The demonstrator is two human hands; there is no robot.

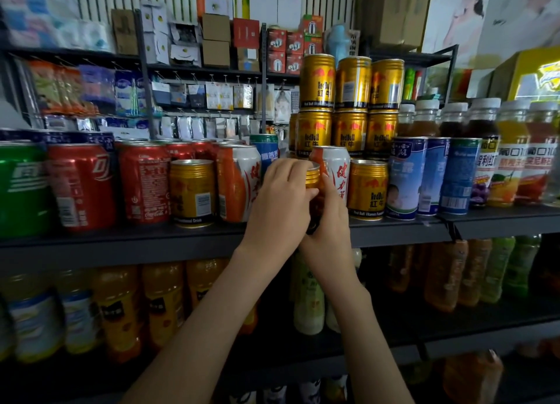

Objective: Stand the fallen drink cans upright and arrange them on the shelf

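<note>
Gripping one gold can (312, 177), the left hand (281, 197) and right hand (330, 218) hold it at the shelf's (121, 240) near edge.

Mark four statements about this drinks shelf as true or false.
1. The left hand and the right hand both grip one gold Red Bull can. True.
2. The green can at the far left lies on its side. False: it stands upright.
3. A stack of gold cans rises behind the front row. True.
4. The bottles at the right have red caps. False: their caps are white.
</note>
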